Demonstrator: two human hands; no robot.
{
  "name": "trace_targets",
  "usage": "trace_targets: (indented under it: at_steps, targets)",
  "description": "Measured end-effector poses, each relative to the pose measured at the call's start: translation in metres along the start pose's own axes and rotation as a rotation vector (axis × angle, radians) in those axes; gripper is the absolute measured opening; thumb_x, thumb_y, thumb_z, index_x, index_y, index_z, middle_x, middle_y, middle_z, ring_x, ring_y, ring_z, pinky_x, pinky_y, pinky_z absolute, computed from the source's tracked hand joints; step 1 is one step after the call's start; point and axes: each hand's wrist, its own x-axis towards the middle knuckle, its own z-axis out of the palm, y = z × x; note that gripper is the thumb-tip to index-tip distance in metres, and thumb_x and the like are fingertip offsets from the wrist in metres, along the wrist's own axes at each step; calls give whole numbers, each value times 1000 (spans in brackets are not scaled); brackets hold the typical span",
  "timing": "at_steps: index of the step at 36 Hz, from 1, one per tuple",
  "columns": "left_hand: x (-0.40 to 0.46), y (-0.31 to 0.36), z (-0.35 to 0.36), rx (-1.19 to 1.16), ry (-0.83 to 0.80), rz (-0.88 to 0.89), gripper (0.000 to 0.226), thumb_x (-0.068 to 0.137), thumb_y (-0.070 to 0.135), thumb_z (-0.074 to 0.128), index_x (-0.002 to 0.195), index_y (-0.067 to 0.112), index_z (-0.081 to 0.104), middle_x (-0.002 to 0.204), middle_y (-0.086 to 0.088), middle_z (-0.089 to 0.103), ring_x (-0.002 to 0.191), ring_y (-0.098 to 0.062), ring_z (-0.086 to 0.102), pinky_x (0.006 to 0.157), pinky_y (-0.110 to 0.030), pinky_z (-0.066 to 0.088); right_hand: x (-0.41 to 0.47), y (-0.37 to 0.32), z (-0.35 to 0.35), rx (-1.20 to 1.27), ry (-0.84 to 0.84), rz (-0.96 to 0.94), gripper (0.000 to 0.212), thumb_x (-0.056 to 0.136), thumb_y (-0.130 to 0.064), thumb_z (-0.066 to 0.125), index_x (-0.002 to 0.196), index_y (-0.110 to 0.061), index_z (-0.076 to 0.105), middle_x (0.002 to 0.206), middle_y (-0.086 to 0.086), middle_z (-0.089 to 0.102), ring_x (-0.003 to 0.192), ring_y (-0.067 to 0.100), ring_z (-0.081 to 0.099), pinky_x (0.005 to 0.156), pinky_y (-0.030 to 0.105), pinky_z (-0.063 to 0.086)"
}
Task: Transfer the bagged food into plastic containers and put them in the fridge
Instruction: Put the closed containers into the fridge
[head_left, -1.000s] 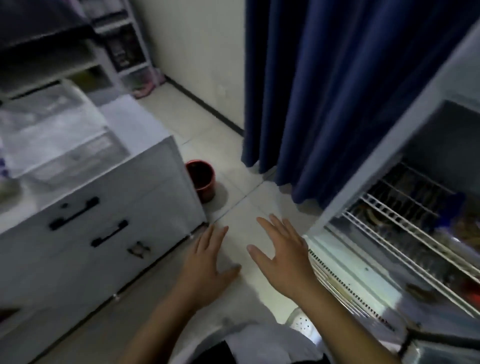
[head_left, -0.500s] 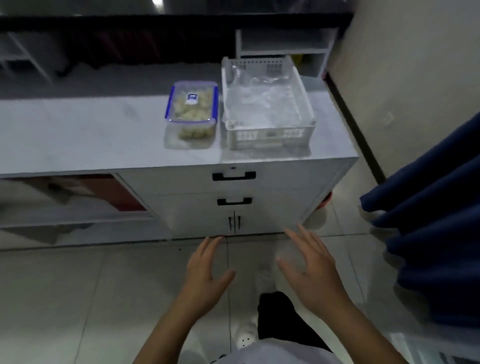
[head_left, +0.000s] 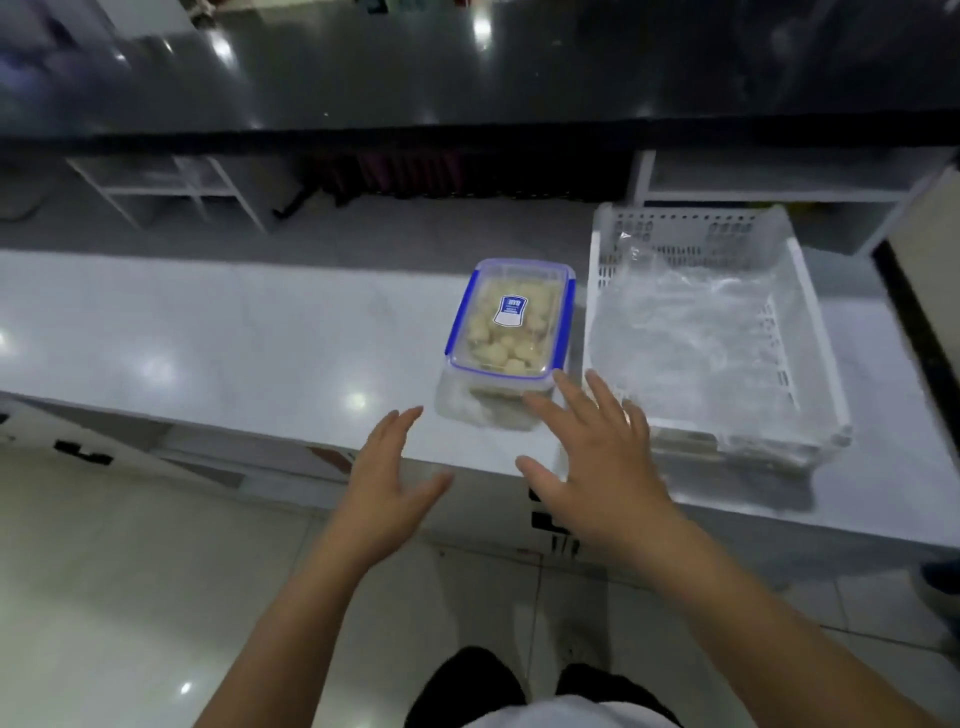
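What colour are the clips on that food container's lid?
Blue, along the edges of the clear container lid, seen in the head view.

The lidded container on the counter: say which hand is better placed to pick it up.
Right. The right hand is open with its fingertips already at the near right corner of the container. The left hand, also open and empty, sits lower, short of the counter edge and apart from it.

A: Where are we?
B: Our left hand (head_left: 387, 480) and right hand (head_left: 597, 467) hover spread, empty, before the lidded container (head_left: 511, 332) on the bench (head_left: 208, 343).
A: The basket (head_left: 810, 332)?
B: Three o'clock of it.
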Motion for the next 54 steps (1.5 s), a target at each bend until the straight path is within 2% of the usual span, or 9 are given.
trace_targets:
  at_steps: [5,10,15,26,30,33,38,44,54]
  targets:
    - [76,20,-7,-178,-52,-52,71,90,47,69,150,47,31,160,14,30,130,0,33,101,-32,41,60,-3,-9,-150,-104,-17,71,96,-56,44,157,-35,15,169,-1,3,154,24,-9,122,53,-4]
    - [154,31,-4,-398,-156,-165,69,93,37,70,151,39,33,149,2,44,123,-18,52,74,-25,49,99,-10,1,-143,-173,33,74,94,-56,47,157,-32,16,169,0,0,154,26,-6,124,48,2]
    - [212,27,-3,-503,-280,-177,67,93,13,70,151,26,39,117,-2,68,97,-20,71,67,-30,60,114,-19,24,-177,-135,149,76,92,-58,49,156,-32,17,168,0,7,154,25,-4,124,49,3]
    - [251,-7,-25,-499,-566,-68,66,94,8,69,148,32,41,107,0,72,94,-20,72,57,-30,59,111,-62,85,-67,84,388,73,91,-60,51,155,-37,24,167,-10,12,154,17,0,123,42,7]
    - [249,-33,-56,-401,-683,-12,66,93,11,71,147,36,42,109,-3,68,93,-21,72,58,-29,59,108,-96,101,316,430,475,55,86,-42,68,139,-37,53,139,-23,50,134,1,36,112,30,37]
    - [249,-57,-84,-322,-794,20,69,90,17,76,144,42,42,119,-5,63,100,-22,70,64,-32,61,109,-110,108,574,607,572,60,85,-28,76,133,-51,47,123,-46,47,115,-17,48,92,8,42]
    - [253,-90,-115,-286,-932,38,67,82,19,84,129,56,52,117,-2,66,97,-15,74,70,-38,63,105,-122,117,1234,544,851,55,86,-9,75,130,-35,55,117,3,66,86,20,74,60,34,60]
    - [249,-100,-120,-303,-951,29,66,79,19,85,124,57,56,114,-6,67,94,-14,74,66,-35,62,91,-136,139,1400,561,936,21,91,-9,70,112,-9,68,84,8,76,66,21,74,52,27,55]
    - [222,-71,-68,-256,-1219,49,69,79,12,84,136,40,54,101,-7,69,91,-22,75,65,-38,62,17,-138,135,1378,729,1079,28,85,-15,76,112,-20,70,99,1,78,84,23,76,63,32,58]
